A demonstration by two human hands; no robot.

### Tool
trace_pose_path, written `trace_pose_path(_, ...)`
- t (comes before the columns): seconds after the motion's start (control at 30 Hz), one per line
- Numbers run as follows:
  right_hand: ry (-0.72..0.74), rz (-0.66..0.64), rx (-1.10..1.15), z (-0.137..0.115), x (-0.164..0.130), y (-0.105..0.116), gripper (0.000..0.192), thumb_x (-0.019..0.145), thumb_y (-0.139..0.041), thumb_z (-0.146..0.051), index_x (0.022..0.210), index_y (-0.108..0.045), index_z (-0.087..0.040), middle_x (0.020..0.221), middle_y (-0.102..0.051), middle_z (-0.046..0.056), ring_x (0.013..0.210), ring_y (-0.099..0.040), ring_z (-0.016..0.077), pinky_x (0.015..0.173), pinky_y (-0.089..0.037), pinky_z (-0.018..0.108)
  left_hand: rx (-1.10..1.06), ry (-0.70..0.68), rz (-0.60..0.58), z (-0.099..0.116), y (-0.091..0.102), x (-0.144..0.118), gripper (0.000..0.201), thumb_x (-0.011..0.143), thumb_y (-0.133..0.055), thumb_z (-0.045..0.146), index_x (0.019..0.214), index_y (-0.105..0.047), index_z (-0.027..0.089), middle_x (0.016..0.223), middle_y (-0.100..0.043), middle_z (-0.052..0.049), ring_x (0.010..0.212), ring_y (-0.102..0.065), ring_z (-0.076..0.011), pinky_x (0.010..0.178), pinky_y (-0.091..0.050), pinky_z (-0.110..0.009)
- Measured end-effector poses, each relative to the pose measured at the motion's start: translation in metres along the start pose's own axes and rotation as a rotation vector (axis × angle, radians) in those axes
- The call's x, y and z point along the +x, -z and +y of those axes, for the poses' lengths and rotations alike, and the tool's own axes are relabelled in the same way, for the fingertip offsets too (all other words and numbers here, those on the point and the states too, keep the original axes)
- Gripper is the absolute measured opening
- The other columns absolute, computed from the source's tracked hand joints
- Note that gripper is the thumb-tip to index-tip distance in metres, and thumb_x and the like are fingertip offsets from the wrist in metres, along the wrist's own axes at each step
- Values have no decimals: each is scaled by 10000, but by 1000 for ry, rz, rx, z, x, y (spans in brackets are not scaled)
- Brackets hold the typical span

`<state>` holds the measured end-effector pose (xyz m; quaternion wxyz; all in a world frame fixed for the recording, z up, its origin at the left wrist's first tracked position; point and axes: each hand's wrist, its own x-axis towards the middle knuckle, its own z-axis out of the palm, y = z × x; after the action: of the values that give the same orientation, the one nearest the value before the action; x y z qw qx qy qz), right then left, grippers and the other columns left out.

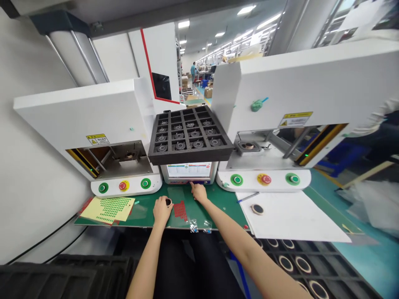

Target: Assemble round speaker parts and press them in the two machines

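Left hand (162,209) grips a small ring part (168,202) beside red stickers (180,210).

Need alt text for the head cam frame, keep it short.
A person's left hand holds a small dark ring over a green mat while the right hand points at a small screen. White machines flank a black tray of ring parts.

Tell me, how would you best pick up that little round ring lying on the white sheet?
Probably by its outer rim, from straight above. The ring lies flat on the white sheet, alone, with bare paper all round, so fingertips could pinch opposite edges. The blue pen lies apart from it, and neither hand is near.
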<state>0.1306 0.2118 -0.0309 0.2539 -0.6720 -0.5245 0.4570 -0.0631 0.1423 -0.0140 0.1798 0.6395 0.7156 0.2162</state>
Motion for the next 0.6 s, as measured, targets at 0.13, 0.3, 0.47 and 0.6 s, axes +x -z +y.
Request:
trace_pose_path(0.13, 59, 0, 33, -8, -23, 5, 308, 954, -592, -369, 1168, -607, -149, 1142, -639, 84, 949, -651, 190, 817, -569, 377, -69, 100, 32, 14, 3, 0, 246, 907, -632, 322, 1064, -635, 132, 1142, -635, -85, 1082, -601, -232, 952, -494, -465)
trace_pose_path(0.3, 237, 23, 109, -4, -83, 15, 267, 964, -575, -388, 1028, -635, -136, 921, -665, 25, 743, -647, 129, 676, -566, 296, -385, 176, 84, 32, 26, -12, 281, 875, -668, 358, 1034, -640, 128, 1089, -680, -99, 1053, -646, -235, 924, -525, -441)
trace_pose_path(0.47, 498, 152, 259, -3, -157, 31, 296, 898, -599, -444, 760, -648, -187, 721, -670, 6, 690, -656, 166, 698, -551, 309, -836, 147, -49, 67, 50, -63, 657, 756, -617, 700, 1075, -637, 126, 1001, -739, -161, 837, -741, -246, 649, -593, -305)
trace_pose_path(0.6, 609, 231, 418, -12, -206, 34, 199, 833, -645, -404, 908, -668, -221, 922, -711, 51, 845, -685, 205, 784, -571, 346, -1025, 158, -192, 95, 61, -115, 807, 690, -551, 829, 1023, -694, 109, 928, -751, -157, 660, -733, -213, 550, -592, -274)
